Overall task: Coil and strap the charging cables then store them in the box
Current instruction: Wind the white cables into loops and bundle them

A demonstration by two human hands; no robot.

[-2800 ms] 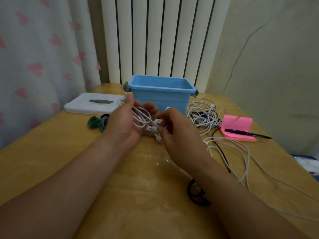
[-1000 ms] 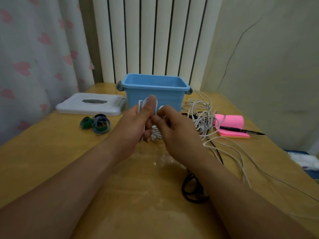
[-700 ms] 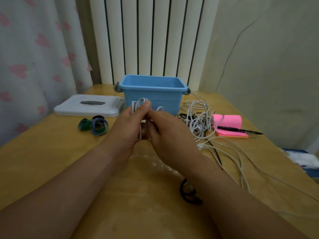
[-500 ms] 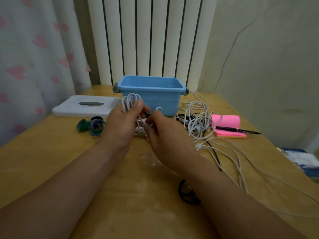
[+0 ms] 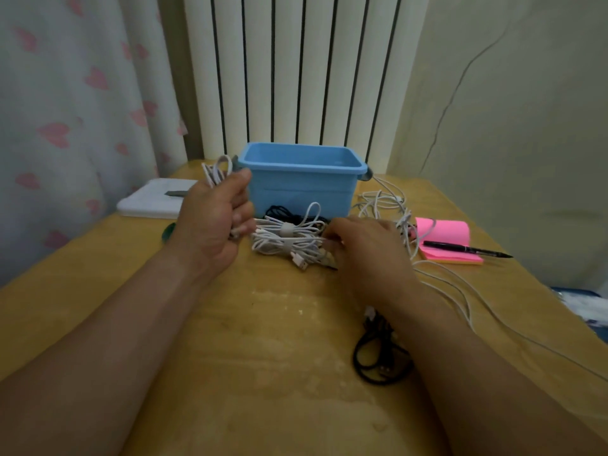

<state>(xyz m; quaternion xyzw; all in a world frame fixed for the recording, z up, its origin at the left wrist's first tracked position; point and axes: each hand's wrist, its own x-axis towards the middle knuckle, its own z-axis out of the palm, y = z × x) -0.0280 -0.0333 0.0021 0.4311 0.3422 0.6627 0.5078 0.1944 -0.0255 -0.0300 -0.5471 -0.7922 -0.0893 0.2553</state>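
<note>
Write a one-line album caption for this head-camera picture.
Left hand grips a coiled cable beside the blue box; right hand touches strapped cables on the table.

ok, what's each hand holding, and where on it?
Left hand grips a coiled white cable round its middle, loops showing above the fist. Right hand is at the end of the strapped bundle; whether it grips cannot be told.

Wooden table [image 5: 263,357]: blue box [image 5: 302,189], strapped white cables [image 5: 286,238], black cable [image 5: 371,360], pink notepad [image 5: 444,235], white lid [image 5: 151,199].

Left hand [image 5: 214,225] up, grip closed; right hand [image 5: 365,251] low, palm down.
</note>
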